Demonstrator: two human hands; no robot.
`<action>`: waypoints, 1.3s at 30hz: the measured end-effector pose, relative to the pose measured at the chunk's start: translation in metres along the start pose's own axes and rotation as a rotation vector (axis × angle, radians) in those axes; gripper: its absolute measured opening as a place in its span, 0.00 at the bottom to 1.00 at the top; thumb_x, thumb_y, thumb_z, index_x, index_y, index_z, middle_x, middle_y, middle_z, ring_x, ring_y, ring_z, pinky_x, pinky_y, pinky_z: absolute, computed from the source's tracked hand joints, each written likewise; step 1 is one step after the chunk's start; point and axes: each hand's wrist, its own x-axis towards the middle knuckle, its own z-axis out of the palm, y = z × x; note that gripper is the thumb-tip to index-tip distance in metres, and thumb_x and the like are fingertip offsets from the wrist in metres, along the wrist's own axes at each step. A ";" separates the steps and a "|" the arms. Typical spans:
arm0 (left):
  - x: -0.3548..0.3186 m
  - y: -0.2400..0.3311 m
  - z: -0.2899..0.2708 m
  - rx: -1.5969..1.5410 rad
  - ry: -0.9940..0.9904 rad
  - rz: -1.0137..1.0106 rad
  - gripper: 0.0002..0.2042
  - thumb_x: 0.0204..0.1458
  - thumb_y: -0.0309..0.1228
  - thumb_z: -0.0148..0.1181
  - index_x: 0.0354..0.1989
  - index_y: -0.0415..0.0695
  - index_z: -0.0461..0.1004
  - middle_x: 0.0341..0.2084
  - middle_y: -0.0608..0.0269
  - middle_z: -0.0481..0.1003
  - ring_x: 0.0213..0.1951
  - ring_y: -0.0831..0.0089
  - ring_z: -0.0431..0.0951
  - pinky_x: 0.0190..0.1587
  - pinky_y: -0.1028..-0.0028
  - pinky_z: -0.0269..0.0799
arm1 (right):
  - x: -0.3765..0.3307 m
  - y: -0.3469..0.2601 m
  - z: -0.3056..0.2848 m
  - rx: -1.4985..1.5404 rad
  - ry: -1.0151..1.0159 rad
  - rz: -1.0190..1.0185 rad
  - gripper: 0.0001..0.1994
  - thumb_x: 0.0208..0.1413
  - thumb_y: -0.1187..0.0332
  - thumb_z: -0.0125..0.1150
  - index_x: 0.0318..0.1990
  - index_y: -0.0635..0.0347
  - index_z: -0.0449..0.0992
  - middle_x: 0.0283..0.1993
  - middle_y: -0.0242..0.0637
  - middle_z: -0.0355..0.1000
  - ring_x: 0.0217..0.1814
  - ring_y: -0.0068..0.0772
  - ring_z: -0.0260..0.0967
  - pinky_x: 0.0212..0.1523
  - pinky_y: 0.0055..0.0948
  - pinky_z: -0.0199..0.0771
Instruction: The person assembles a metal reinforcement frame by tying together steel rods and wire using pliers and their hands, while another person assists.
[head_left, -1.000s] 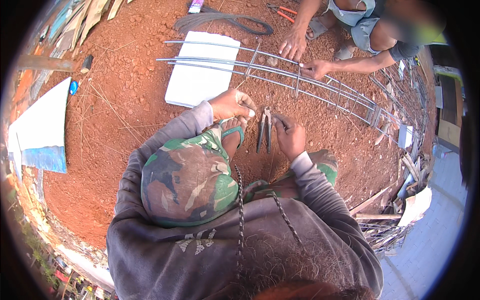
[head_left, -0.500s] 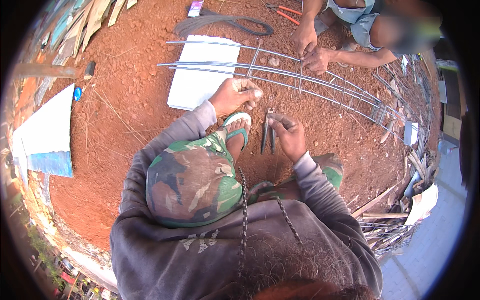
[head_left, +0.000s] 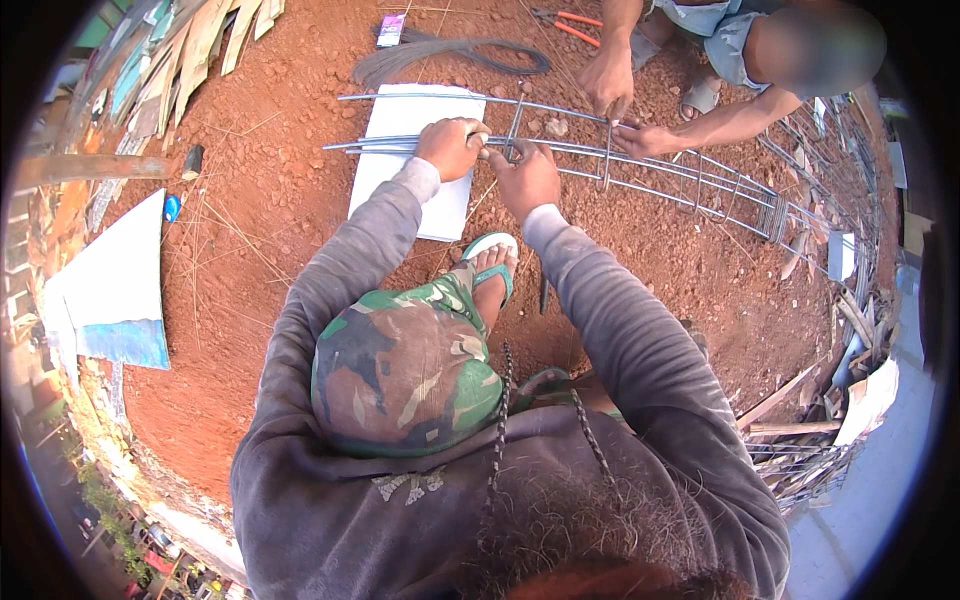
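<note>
Long steel bars and square wire stirrups form a rebar frame across the red soil. My left hand is closed at the bars, thumb and fingers pinched just left of a stirrup. Beside it, my right hand has its fingers pressed together over the bars at that stirrup. What either pinch holds is too small to make out. Below my right sleeve, one dark handle of a hand tool shows on the ground; the rest is hidden.
A co-worker's hands hold another stirrup further right. A white board lies under the bars' left end. Beyond are a coil of dark wire and orange-handled cutters. Wood scraps lie far left, a white-and-blue panel nearer.
Both my hands have moved forward from above my foot and the hand tool to the bars, and now meet beside a stirrup. The co-worker's hands stay at the other stirrup.
</note>
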 end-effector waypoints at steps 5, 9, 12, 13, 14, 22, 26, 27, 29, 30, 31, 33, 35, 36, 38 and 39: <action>-0.014 -0.011 -0.002 -0.029 0.013 0.020 0.11 0.61 0.33 0.59 0.46 0.45 0.84 0.42 0.51 0.84 0.46 0.51 0.83 0.51 0.57 0.76 | 0.005 -0.013 0.002 0.036 -0.303 0.233 0.18 0.62 0.57 0.62 0.54 0.57 0.76 0.51 0.51 0.80 0.53 0.59 0.78 0.55 0.53 0.76; -0.032 0.002 -0.004 -0.036 -0.023 -0.022 0.11 0.61 0.33 0.60 0.47 0.45 0.84 0.43 0.50 0.84 0.46 0.51 0.83 0.51 0.59 0.77 | -0.017 0.001 0.003 0.151 -0.225 0.129 0.14 0.61 0.62 0.63 0.51 0.58 0.78 0.47 0.50 0.81 0.49 0.58 0.79 0.52 0.50 0.77; -0.028 0.003 -0.013 -0.121 -0.059 -0.072 0.11 0.61 0.33 0.61 0.46 0.44 0.84 0.42 0.49 0.84 0.45 0.53 0.84 0.51 0.61 0.77 | -0.016 0.000 0.004 0.226 -0.217 0.168 0.13 0.58 0.65 0.65 0.48 0.59 0.79 0.44 0.50 0.81 0.47 0.56 0.80 0.49 0.47 0.78; -0.029 -0.002 -0.012 -0.121 -0.057 -0.079 0.11 0.61 0.33 0.61 0.46 0.44 0.84 0.42 0.49 0.84 0.45 0.53 0.84 0.51 0.61 0.77 | -0.017 0.001 0.002 0.237 -0.233 0.148 0.13 0.58 0.65 0.66 0.48 0.59 0.79 0.44 0.50 0.82 0.47 0.55 0.80 0.49 0.47 0.78; -0.032 -0.007 -0.011 -0.164 -0.117 -0.058 0.11 0.61 0.33 0.62 0.46 0.43 0.84 0.41 0.49 0.84 0.45 0.54 0.84 0.51 0.62 0.77 | -0.019 0.002 0.001 0.249 -0.248 0.128 0.13 0.58 0.64 0.66 0.48 0.59 0.79 0.44 0.50 0.82 0.47 0.55 0.80 0.49 0.47 0.78; 0.019 0.000 -0.034 0.178 0.277 0.206 0.15 0.61 0.36 0.63 0.52 0.43 0.81 0.49 0.51 0.83 0.53 0.52 0.82 0.58 0.60 0.74 | -0.032 -0.004 -0.004 0.199 -0.213 0.200 0.17 0.57 0.65 0.66 0.52 0.58 0.77 0.48 0.47 0.81 0.51 0.54 0.79 0.53 0.46 0.78; 0.081 -0.020 -0.032 -0.291 -0.161 0.196 0.19 0.64 0.39 0.62 0.60 0.44 0.77 0.55 0.54 0.80 0.60 0.58 0.78 0.62 0.60 0.71 | -0.037 -0.008 -0.002 0.181 -0.210 0.171 0.18 0.57 0.64 0.67 0.53 0.58 0.77 0.49 0.47 0.80 0.52 0.53 0.79 0.54 0.45 0.77; 0.090 -0.017 -0.029 -0.222 -0.302 0.280 0.20 0.65 0.41 0.61 0.61 0.45 0.77 0.54 0.54 0.80 0.58 0.60 0.79 0.62 0.61 0.71 | -0.038 -0.009 -0.006 0.189 -0.235 0.185 0.18 0.58 0.63 0.68 0.53 0.59 0.77 0.50 0.48 0.80 0.53 0.53 0.78 0.54 0.44 0.77; 0.098 -0.016 -0.024 -0.196 -0.596 0.271 0.22 0.66 0.46 0.61 0.63 0.47 0.76 0.52 0.55 0.80 0.52 0.63 0.82 0.60 0.63 0.73 | -0.039 -0.008 -0.006 0.195 -0.268 0.196 0.18 0.58 0.63 0.68 0.53 0.60 0.77 0.50 0.48 0.80 0.53 0.53 0.78 0.54 0.44 0.76; 0.102 -0.014 -0.022 -0.204 -0.600 0.273 0.22 0.66 0.46 0.61 0.63 0.47 0.76 0.52 0.55 0.80 0.52 0.63 0.82 0.60 0.63 0.73 | -0.040 -0.004 -0.005 0.213 -0.240 0.167 0.18 0.59 0.63 0.68 0.53 0.61 0.78 0.49 0.49 0.80 0.52 0.53 0.79 0.54 0.43 0.77; 0.105 -0.012 -0.022 -0.219 -0.667 0.178 0.23 0.65 0.46 0.62 0.63 0.47 0.77 0.51 0.55 0.80 0.51 0.63 0.83 0.60 0.62 0.73 | -0.040 -0.001 -0.004 0.232 -0.213 0.136 0.17 0.59 0.63 0.68 0.52 0.61 0.78 0.49 0.49 0.80 0.51 0.53 0.79 0.53 0.43 0.77; 0.107 -0.011 -0.022 -0.238 -0.738 0.083 0.24 0.64 0.47 0.63 0.63 0.47 0.77 0.51 0.54 0.80 0.50 0.62 0.83 0.60 0.62 0.72 | -0.040 0.003 -0.005 0.246 -0.201 0.122 0.15 0.60 0.64 0.68 0.50 0.62 0.79 0.47 0.49 0.81 0.50 0.53 0.79 0.52 0.43 0.77; 0.106 -0.012 -0.023 -0.241 -0.622 0.193 0.21 0.62 0.46 0.65 0.58 0.47 0.82 0.49 0.56 0.84 0.49 0.66 0.82 0.54 0.65 0.75 | -0.041 0.007 -0.004 0.261 -0.186 0.110 0.14 0.60 0.65 0.68 0.48 0.63 0.79 0.45 0.49 0.81 0.49 0.53 0.80 0.52 0.42 0.77; 0.106 -0.018 -0.022 -0.240 -0.618 0.187 0.21 0.62 0.46 0.65 0.58 0.47 0.82 0.49 0.56 0.84 0.49 0.66 0.82 0.54 0.65 0.75 | -0.041 0.005 -0.002 0.294 -0.173 0.116 0.13 0.60 0.66 0.68 0.47 0.64 0.80 0.44 0.50 0.81 0.48 0.52 0.80 0.51 0.41 0.78; 0.106 -0.036 -0.019 -0.261 -0.550 0.218 0.22 0.60 0.47 0.67 0.57 0.46 0.82 0.47 0.59 0.82 0.38 0.69 0.82 0.46 0.67 0.77 | -0.042 -0.003 0.000 0.333 -0.169 0.116 0.12 0.59 0.66 0.68 0.45 0.64 0.80 0.43 0.50 0.81 0.47 0.52 0.81 0.51 0.41 0.78; 0.107 -0.036 -0.017 -0.264 -0.548 0.219 0.22 0.60 0.47 0.67 0.57 0.46 0.82 0.47 0.59 0.82 0.38 0.69 0.82 0.46 0.67 0.77 | -0.040 -0.004 -0.002 0.349 -0.184 0.161 0.11 0.59 0.67 0.68 0.45 0.64 0.80 0.43 0.50 0.82 0.47 0.52 0.81 0.51 0.40 0.78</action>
